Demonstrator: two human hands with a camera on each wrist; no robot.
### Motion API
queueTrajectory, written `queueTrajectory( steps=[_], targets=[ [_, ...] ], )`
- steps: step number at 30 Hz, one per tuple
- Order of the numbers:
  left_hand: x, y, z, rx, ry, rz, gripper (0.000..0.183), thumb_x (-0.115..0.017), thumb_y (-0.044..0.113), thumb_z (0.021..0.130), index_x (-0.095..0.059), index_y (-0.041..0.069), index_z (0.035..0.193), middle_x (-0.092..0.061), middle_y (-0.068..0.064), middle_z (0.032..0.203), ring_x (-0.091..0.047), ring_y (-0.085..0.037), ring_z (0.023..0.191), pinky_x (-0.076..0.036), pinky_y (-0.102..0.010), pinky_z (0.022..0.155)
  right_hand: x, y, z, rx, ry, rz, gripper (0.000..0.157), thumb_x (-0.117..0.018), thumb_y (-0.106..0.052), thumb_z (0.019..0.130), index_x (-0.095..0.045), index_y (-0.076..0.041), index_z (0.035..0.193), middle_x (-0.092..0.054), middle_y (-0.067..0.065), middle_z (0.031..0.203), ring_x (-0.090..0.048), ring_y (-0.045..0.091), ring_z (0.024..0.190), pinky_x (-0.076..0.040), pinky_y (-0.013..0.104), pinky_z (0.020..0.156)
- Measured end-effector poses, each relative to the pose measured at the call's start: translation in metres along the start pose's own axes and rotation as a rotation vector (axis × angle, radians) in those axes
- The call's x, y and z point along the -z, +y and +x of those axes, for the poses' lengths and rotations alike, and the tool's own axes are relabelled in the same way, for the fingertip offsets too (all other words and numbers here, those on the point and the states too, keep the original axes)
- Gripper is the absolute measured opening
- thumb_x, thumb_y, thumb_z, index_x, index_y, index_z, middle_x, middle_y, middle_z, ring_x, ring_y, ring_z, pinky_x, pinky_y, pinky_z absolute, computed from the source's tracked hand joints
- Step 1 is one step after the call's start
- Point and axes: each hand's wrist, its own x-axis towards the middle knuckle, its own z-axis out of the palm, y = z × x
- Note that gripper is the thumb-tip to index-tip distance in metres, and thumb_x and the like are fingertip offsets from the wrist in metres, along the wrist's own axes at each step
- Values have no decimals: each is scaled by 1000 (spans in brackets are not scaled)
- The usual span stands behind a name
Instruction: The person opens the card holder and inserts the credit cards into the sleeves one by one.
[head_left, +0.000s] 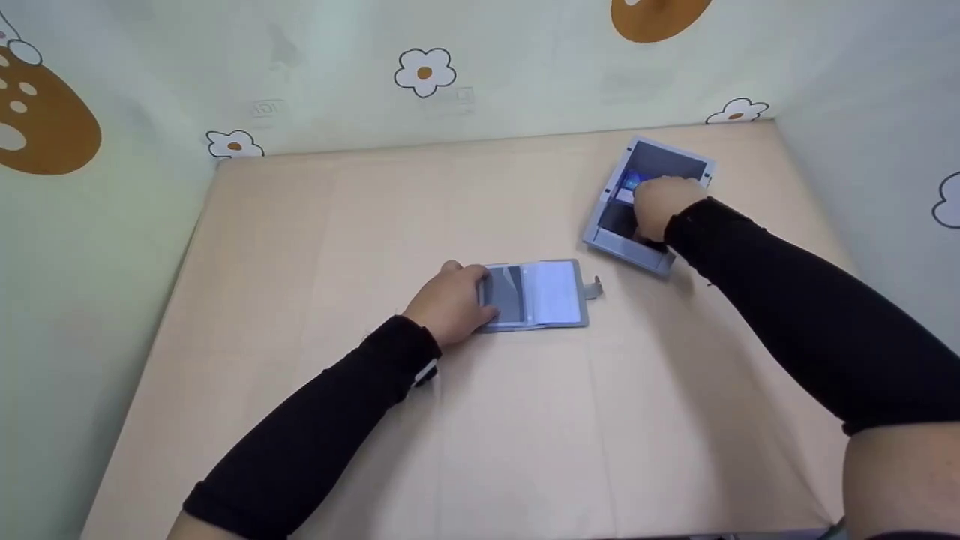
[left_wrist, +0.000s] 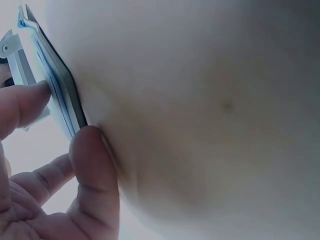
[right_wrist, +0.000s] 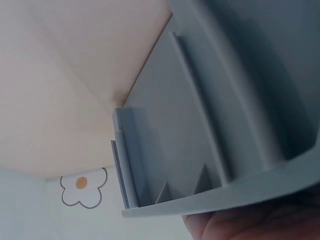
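A grey card holder (head_left: 555, 292) lies spread open on the table, its clear sleeves showing and a snap strap (head_left: 592, 288) sticking out at the right. My left hand (head_left: 448, 304) grips its left edge. In the left wrist view, the thumb (left_wrist: 27, 105) presses on the sleeves while a finger (left_wrist: 92, 160) meets the edge. Farther back on the right, my right hand (head_left: 667, 202) reaches into a grey box (head_left: 630, 247). Beside that hand, a blue and white card (head_left: 632, 182) shows inside the box. The right fingertips are hidden, so what they hold cannot be seen.
A beige cloth covers the table (head_left: 322, 240). Pale walls (head_left: 337, 82) with flower prints stand along the back and sides. The right wrist view shows the box's ridged outer side (right_wrist: 170, 130) close up.
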Motion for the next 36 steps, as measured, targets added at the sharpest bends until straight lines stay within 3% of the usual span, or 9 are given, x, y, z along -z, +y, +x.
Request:
queueTrajectory(
  steps=[8, 18, 36],
  targets=[
    [1, 1, 1, -4, -4, 2, 62, -74, 37, 96, -58, 8, 149, -59, -18, 128, -62, -26, 98, -55, -39, 97, -3, 5, 3, -7, 35, 13, 31, -69, -16, 93, -65, 12, 107, -71, 31, 101, -69, 44, 93, -58, 63, 91],
    [0, 1, -1, -8, -2, 0, 62, -74, 36, 97, -58, 7, 148, -59, -18, 130, -63, -26, 98, -56, -39, 97, -4, 4, 3, -27, 32, 42, 48, -78, -23, 92, -61, 13, 119, -69, 34, 110, -68, 48, 105, -56, 64, 95],
    [0, -1, -2, -17, -10, 2, 62, -73, 37, 97, -57, 7, 149, -59, -19, 131, -63, -25, 98, -56, -38, 96, -5, 9, 4, -5, 113, 109, 29, -77, -13, 91, -65, 7, 108, -72, 27, 103, -70, 43, 98, -59, 61, 88]
  ],
)
